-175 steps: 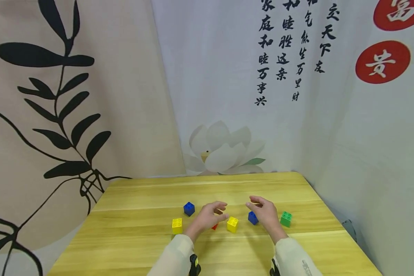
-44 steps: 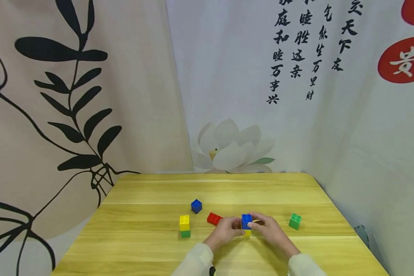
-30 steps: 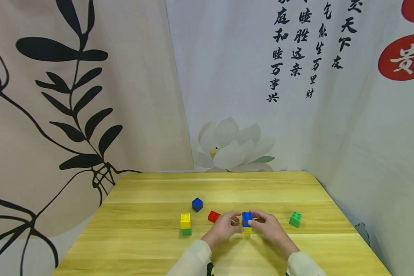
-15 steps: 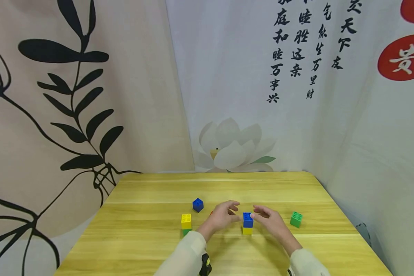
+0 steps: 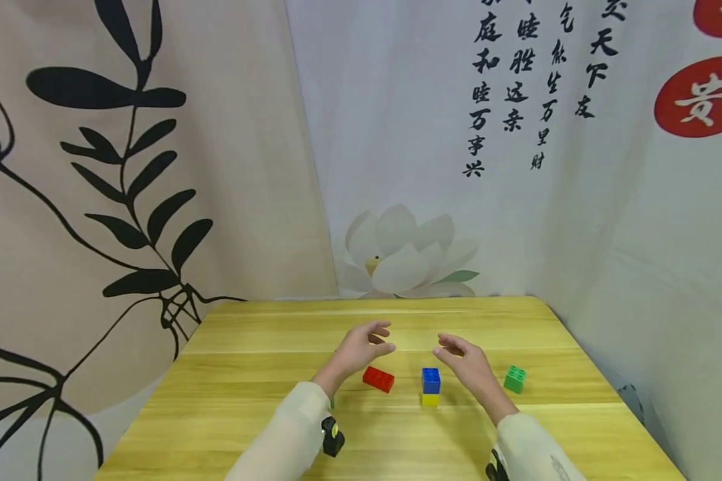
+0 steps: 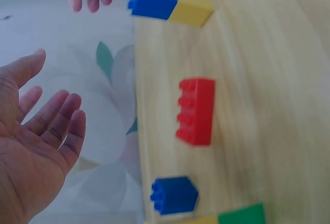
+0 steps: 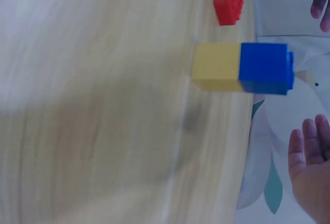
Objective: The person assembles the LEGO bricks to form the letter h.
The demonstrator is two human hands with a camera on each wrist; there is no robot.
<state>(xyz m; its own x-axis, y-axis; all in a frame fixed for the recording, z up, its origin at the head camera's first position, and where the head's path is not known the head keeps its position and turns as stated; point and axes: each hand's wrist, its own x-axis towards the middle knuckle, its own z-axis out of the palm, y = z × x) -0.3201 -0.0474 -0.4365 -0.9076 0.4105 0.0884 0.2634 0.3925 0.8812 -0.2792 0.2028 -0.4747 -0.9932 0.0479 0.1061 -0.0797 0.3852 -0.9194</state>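
Both hands are raised over the table and hold nothing. My left hand [image 5: 357, 349] has loosely bent fingers and hovers behind the red toy brick [image 5: 378, 379]. My right hand [image 5: 466, 364] is up to the right of a small stack, a blue brick [image 5: 430, 380] on a yellow brick [image 5: 430, 400]. In the left wrist view another blue brick [image 6: 175, 195] lies past the red one, beside a green brick [image 6: 243, 215] joined to a yellow brick [image 6: 201, 220]. My left hand and forearm hide most of these three in the head view.
A separate green brick [image 5: 515, 379] sits on the wooden table [image 5: 553, 434], to the right of my right hand. Behind the table's far edge hangs a printed cloth [image 5: 391, 133] with a plant, a lotus and writing.
The blue brick was held onto the yellow one by my hands; they have since let go. My left hand moved left and away, uncovering the red brick; my right hand rose off the stack.
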